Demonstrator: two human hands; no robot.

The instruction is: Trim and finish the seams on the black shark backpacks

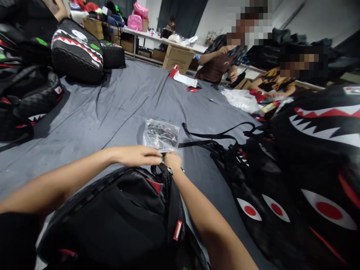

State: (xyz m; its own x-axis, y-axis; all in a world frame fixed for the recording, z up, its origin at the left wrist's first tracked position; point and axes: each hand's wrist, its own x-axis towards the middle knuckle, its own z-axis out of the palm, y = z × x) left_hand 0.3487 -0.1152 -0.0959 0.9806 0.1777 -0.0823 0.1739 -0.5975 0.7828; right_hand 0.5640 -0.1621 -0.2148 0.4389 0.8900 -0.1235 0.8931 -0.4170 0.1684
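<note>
A black backpack (112,210) with red trim lies close in front of me, its top end pointing away. At that end sits a small black loop (156,169), and both hands meet just beyond it. My left hand (137,155) reaches in from the left, fingers together and fingertips pinched by the loop. Closed like a fist, my right hand (173,161) touches or nearly touches those fingertips. Whatever small dark part they grip is mostly hidden. Directly behind the hands lies a clear plastic bag (161,135) with something dark inside.
Black backpacks with shark-mouth and eye prints are piled on the right (298,180); their straps (213,137) trail over the grey cloth (118,101). More backpacks (77,52) stand at left. Two people work across the table, near a cardboard box (178,58) and white plastic wrapping (242,100).
</note>
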